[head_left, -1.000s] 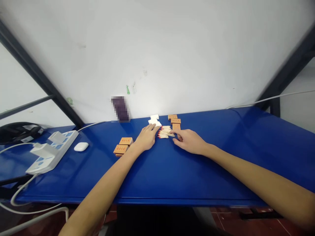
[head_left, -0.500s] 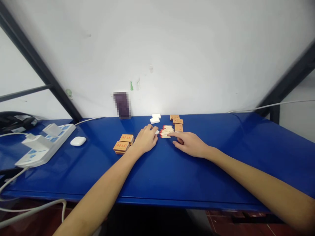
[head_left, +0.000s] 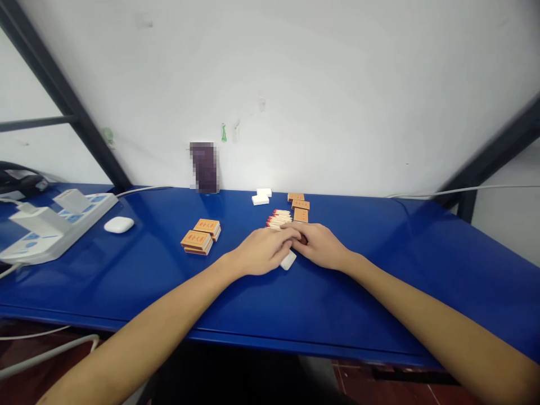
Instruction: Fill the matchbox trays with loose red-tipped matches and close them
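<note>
My left hand [head_left: 264,253] is closed on a small white matchbox tray [head_left: 288,260], which shows below its thumb, close to the table. My right hand [head_left: 323,244] meets it from the right, its bent fingers touching or overlapping the left fingertips; what lies between them is hidden. Just beyond the hands lies a loose row of red-headed matches [head_left: 278,218], partly covered by the fingers. Orange matchbox sleeves [head_left: 301,205] lie behind the right hand. Further back are two white trays [head_left: 260,200]. Left of my left hand, several orange matchboxes [head_left: 196,239] are stacked.
A white power strip [head_left: 63,233] with plugs and cables lies at the left of the blue table [head_left: 236,309]. A white earphone-like case [head_left: 119,225] is beside it. A blurred purple item [head_left: 205,169] leans on the wall. Dark metal bars [head_left: 498,152] slope at both sides.
My left hand has moved right and nearer with the white tray, and now meets the right hand in front of the matches. The view has shifted slightly.
</note>
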Motion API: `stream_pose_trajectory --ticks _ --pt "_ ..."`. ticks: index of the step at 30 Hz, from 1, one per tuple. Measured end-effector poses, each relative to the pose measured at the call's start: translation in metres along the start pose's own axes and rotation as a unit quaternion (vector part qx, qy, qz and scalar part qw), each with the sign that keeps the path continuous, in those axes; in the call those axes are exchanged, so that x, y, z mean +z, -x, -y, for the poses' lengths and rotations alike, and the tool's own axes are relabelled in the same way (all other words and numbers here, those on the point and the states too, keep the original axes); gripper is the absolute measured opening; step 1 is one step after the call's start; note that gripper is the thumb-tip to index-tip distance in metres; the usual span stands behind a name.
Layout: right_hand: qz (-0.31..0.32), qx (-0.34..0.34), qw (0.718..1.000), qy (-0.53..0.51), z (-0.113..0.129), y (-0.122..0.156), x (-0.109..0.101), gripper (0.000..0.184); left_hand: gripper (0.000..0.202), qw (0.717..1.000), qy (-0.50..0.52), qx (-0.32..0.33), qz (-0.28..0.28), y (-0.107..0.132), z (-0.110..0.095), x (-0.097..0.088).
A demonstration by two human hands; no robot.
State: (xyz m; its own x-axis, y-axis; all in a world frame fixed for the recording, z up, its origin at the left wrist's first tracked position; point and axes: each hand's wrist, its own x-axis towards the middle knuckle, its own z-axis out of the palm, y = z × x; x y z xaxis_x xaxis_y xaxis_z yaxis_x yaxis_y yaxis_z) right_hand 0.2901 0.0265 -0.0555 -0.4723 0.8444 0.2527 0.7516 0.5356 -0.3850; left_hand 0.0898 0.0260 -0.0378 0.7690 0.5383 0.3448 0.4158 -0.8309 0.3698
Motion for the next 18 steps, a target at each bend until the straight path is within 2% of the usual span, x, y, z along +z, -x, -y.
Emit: stream_pose_trajectory --ticks 2,5,9,15,18 --pt "0.004 -0.011 1.000 -0.005 0.000 0.000 0.000 0.030 0.025 0.999 -0.037 -0.004 0.004 0.000 -0.004 0.004" --pt "0.007 -0.007 1.000 0.017 0.000 0.000 0.000 0.035 0.023 0.999 -0.036 -0.024 -0.025 -0.001 -0.002 0.001" --pt "0.008 0.002 0.999 0.037 0.001 0.000 0.000 0.040 0.033 0.991 -0.044 -0.108 -0.062 -0.002 0.015 -0.007" --pt "0.008 0.019 0.999 0.033 0.002 -0.001 -0.001 0.035 0.028 0.971 -0.092 -0.187 -0.119 -0.001 0.041 -0.008" --pt "0.005 0.019 0.999 0.030 0.003 -0.001 -0.001 0.031 0.026 0.965 -0.117 -0.203 -0.118 0.000 0.047 -0.007"
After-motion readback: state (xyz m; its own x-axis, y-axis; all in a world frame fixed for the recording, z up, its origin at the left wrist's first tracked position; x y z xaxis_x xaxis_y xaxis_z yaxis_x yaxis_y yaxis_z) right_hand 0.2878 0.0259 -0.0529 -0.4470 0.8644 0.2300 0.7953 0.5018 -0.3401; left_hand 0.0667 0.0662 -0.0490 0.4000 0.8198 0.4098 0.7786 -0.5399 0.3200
